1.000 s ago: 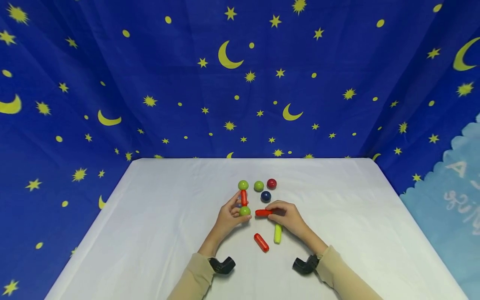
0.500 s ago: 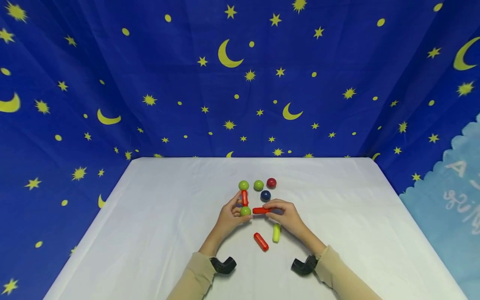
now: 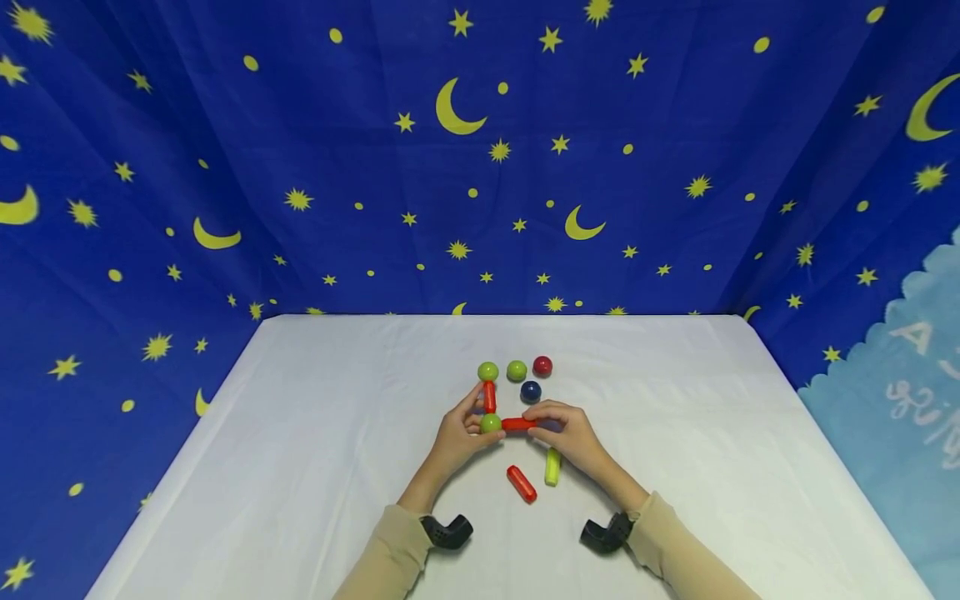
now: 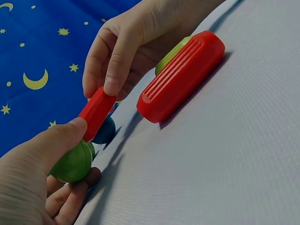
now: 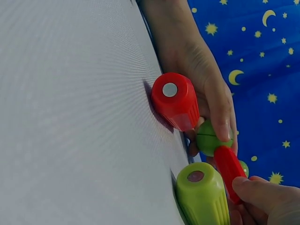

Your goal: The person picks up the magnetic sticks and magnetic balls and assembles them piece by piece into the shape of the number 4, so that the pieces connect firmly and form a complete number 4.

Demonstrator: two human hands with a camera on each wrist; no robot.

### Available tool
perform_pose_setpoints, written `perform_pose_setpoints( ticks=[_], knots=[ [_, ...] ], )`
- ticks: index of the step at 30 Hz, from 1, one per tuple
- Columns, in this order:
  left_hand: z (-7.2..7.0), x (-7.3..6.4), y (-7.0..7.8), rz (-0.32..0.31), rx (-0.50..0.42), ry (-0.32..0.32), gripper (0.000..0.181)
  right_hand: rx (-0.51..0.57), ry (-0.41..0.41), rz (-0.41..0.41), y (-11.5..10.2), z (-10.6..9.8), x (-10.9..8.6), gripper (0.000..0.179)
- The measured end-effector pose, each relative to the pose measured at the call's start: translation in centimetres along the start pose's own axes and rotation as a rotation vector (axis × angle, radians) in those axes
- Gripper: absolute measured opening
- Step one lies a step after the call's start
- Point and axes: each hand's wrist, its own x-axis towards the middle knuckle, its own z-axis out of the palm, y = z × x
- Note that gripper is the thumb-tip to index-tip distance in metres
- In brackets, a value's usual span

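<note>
My left hand (image 3: 457, 435) grips a green ball (image 3: 491, 423) between thumb and fingers. From that ball a red magnetic rod (image 3: 490, 397) runs away from me to a second green ball (image 3: 488, 371) at its far end. My right hand (image 3: 576, 429) pinches another red magnetic rod (image 3: 516, 424) by its right end. This rod lies crosswise, its left end against the gripped ball. In the left wrist view the held rod (image 4: 97, 113) meets the ball (image 4: 74, 163) beside my left thumb. The right wrist view shows the same contact at the ball (image 5: 211, 137).
Nearer to me lie a loose red rod (image 3: 522, 484) and a yellow-green rod (image 3: 552, 468), each with a round metal disc in its end. Beyond my hands sit a loose green ball (image 3: 517, 370), a red ball (image 3: 542, 366) and a dark blue ball (image 3: 531, 392) on the white-covered table (image 3: 337, 433).
My right hand has moved left, carrying its red rod from a gap beside the green ball until the rod's end meets it. My left hand has hardly shifted.
</note>
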Motion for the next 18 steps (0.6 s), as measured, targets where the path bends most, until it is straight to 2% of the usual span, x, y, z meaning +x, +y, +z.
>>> perform_pose_setpoints(
  ticks=[3,8,12,18],
  knots=[
    [0.14,0.21,-0.98,0.033,0.001,0.024,0.089,0.003,0.005,-0.005,0.08,0.05,-0.05,0.02],
    [0.21,0.2,-1.07,0.093,0.007,0.043,0.083,0.006,0.01,-0.01,0.12,0.05,-0.05,0.019],
    [0.33,0.16,-0.9,0.114,0.048,0.061,0.067,0.003,0.007,-0.007,0.08,0.05,-0.02,0.018],
    [0.56,0.1,-1.02,0.106,0.107,0.108,0.041,0.004,0.006,-0.01,0.18,0.1,-0.06,0.017]
  ],
)
